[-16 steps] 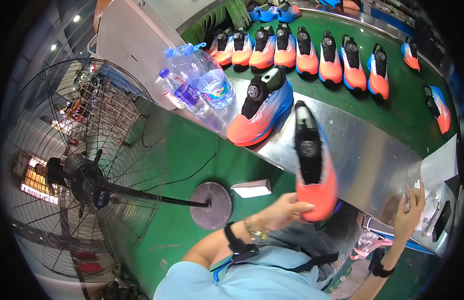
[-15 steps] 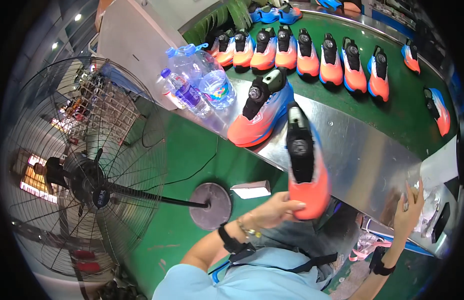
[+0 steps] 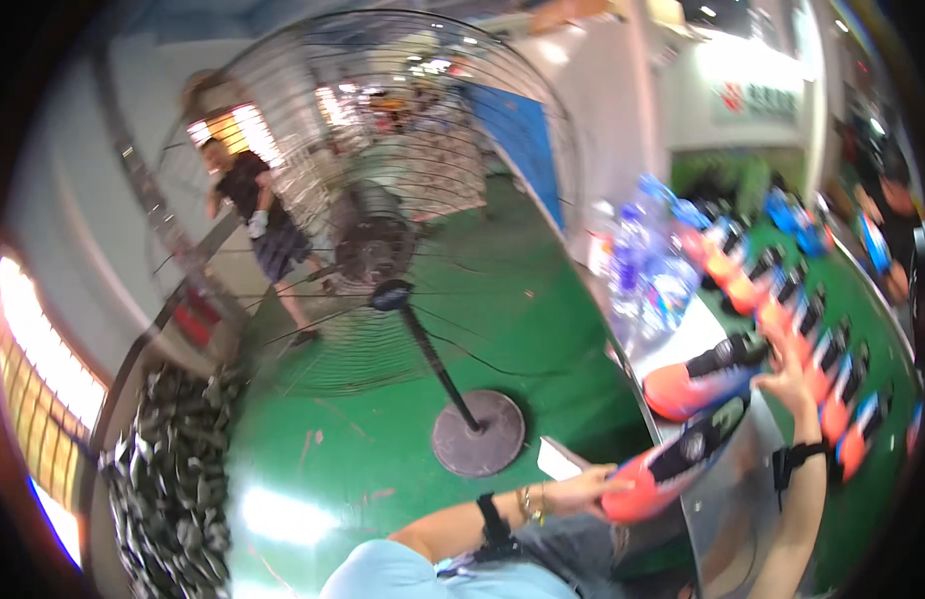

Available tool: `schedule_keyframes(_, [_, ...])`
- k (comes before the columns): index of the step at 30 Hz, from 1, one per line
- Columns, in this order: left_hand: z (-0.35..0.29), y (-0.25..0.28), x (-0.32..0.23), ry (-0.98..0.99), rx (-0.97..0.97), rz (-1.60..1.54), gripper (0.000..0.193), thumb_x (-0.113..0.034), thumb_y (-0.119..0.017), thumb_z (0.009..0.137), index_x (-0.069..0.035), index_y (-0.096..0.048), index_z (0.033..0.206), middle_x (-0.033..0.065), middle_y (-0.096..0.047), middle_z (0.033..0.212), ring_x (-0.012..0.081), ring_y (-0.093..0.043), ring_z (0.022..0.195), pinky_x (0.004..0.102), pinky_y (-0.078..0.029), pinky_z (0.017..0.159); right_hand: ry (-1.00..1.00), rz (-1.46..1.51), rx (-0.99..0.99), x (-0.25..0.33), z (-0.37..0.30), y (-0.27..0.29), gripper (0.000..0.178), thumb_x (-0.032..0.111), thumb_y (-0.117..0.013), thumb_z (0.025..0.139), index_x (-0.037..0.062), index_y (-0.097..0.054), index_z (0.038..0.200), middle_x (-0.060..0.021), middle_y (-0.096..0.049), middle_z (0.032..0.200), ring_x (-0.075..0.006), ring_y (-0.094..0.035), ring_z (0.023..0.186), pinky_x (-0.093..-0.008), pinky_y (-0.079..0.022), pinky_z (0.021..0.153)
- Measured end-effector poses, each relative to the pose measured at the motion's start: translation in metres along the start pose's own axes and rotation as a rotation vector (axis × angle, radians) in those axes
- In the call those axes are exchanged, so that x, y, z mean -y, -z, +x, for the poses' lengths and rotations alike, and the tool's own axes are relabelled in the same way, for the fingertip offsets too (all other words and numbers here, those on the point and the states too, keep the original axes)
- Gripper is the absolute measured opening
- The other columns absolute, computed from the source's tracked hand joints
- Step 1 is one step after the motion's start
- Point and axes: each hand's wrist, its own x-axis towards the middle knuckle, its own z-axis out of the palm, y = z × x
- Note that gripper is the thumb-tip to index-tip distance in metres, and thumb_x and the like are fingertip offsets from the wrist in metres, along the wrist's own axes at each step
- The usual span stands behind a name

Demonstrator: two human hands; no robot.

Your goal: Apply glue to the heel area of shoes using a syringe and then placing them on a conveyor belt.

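Observation:
My left hand (image 3: 579, 491) is closed on the toe of an orange, blue and black sneaker (image 3: 672, 462), which lies tilted over the table's near edge with its heel pointing up and right. A second sneaker of the same kind (image 3: 704, 376) rests on the metal table just beyond it. My right hand (image 3: 790, 381) is beside the heels of both shoes, its thumb and fingers apart. Nothing shows in it, though motion blurs the fingertips against the row of shoes behind.
Clear plastic bottles (image 3: 637, 255) stand at the table's far end. Several matching sneakers (image 3: 782, 309) line a green surface on the right. A large caged fan (image 3: 373, 250) stands left on a round base (image 3: 478, 433). One person (image 3: 251, 200) is beyond the fan, another (image 3: 894, 225) far right.
The view has swung left, bringing the fan to the middle. My right hand has come from the table's right end to the shoes' heels. The held sneaker is now tilted sideways.

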Motion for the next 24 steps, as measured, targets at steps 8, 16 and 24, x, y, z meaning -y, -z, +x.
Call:
schedule_keyframes(8, [-0.202, -0.029, 0.091, -0.27, -0.445, 0.058, 0.067, -0.028, -0.062, 0.09, 0.001, -0.029, 0.141, 0.0105, -0.047, 0.134, 0.0165, -0.045, 0.122, 0.0329, -0.033, 0.107, 0.023, -0.056, 0.087, -0.054, 0.01, 0.016, 0.061, 0.001, -0.075, 0.056, 0.0024, -0.054, 0.113, -0.0021, -0.057, 0.102, -0.0135, -0.055, 0.094, -0.026, -0.044, 0.085])
schedule_keyframes(16, [-0.351, -0.118, 0.213, -0.667, -1.431, -0.158, 0.047, -0.015, -0.058, 0.091, 0.002, -0.04, 0.132, 0.0137, -0.054, 0.126, 0.0267, -0.054, 0.116, 0.0431, -0.048, 0.096, 0.376, -0.481, -0.144, 0.014, -0.044, -0.029, 0.04, -0.002, -0.07, 0.071, -0.0007, -0.055, 0.108, -0.0161, -0.058, 0.108, -0.0297, -0.056, 0.103, -0.0377, -0.043, 0.09])
schedule_keyframes(24, [-0.424, -0.069, 0.208, -1.396, -1.658, -0.441, 0.038, -0.027, -0.056, 0.094, -0.001, -0.051, 0.121, 0.0109, -0.058, 0.122, 0.0244, -0.059, 0.108, 0.0423, -0.054, 0.088, 0.895, -0.757, 0.044, 0.215, -0.045, -0.101, 0.038, -0.003, -0.069, 0.073, -0.0033, -0.057, 0.109, -0.0193, -0.056, 0.114, -0.0372, -0.055, 0.106, -0.0449, -0.045, 0.091])
